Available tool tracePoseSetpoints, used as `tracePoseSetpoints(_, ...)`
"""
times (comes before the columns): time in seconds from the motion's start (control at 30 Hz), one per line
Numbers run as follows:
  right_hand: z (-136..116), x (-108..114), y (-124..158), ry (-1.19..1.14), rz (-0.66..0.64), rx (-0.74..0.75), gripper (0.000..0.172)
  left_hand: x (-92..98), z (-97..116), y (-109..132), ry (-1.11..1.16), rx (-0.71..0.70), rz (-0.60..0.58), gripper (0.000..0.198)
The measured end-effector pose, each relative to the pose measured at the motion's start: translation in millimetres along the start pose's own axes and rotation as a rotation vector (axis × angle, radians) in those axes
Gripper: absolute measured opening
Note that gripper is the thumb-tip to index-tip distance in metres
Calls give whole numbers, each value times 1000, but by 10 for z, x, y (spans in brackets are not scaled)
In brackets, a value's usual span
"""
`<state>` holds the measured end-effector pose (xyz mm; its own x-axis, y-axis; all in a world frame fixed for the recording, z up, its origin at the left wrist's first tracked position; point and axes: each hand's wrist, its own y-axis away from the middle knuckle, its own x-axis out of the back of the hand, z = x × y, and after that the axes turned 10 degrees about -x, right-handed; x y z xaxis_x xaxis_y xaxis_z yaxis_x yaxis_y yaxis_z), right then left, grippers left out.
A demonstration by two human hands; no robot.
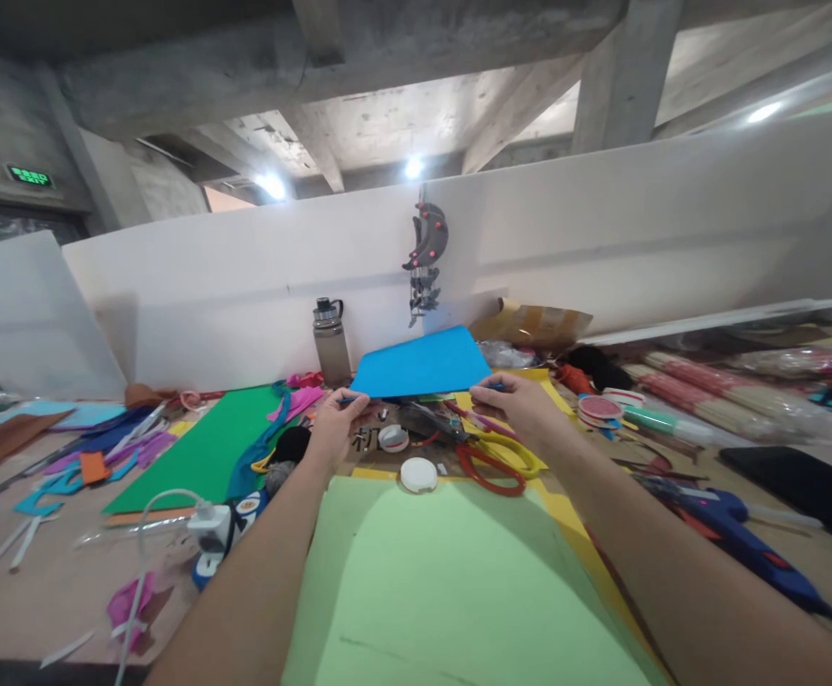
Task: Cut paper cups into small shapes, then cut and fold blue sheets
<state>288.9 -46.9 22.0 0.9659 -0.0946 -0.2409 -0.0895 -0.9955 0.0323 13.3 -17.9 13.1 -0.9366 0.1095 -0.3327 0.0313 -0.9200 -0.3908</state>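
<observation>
A blue foam sheet (426, 364) is held up off the table at its near edge by both my hands. My left hand (335, 422) pinches its near left corner and my right hand (514, 402) pinches its near right corner, fingers closed on it. A light green sheet (451, 581) lies flat on the table between my forearms. Just beyond it sit a round white lid (418, 474), a roll of tape (393, 437), and red and yellow scissors (491, 462).
A dark green sheet (208, 448) and coloured scraps (101, 453) lie at left, with a white charger and cable (205, 524). A water bottle (331, 340) stands by the white partition. At right lie a blue glue gun (734, 534), a black tablet (801, 486), and wrapped rolls (708, 391).
</observation>
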Motion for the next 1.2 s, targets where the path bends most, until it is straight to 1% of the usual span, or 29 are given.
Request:
tracePoseSetpoints(0.13,-2,-44,41,-112,-65,-35,36,-1,-28,6,41,63,23,39)
tracePoseSetpoints(0.3,14,-78,49,-218,-55,-92,39,-48,-28,23,73,106,84,32)
tracePoseSetpoints(0.43,41,-85,44,-188,-55,-78,36,-97,-40,39,93,111,140,27)
tracePoseSetpoints(0.53,63,-87,34,-181,-30,-67,34,-118,-58,53,98,115,170,26)
tracePoseSetpoints(0.77,127,-80,-27,-174,-28,-63,36,-127,-74,61,85,107,179,28)
tracePoseSetpoints(0.9,142,-90,-27,-193,-35,-63,37,-144,-88,63,81,90,219,36)
tracePoseSetpoints(1.07,131,-121,17,-213,-77,-51,33,-171,-97,68,78,70,282,45)
tracePoseSetpoints(1.13,124,-133,30,-177,-94,-50,35,-169,-93,69,82,67,303,46)
tracePoseSetpoints(1.2,115,-145,42,-77,-77,-46,36,-164,-88,72,100,69,319,46)
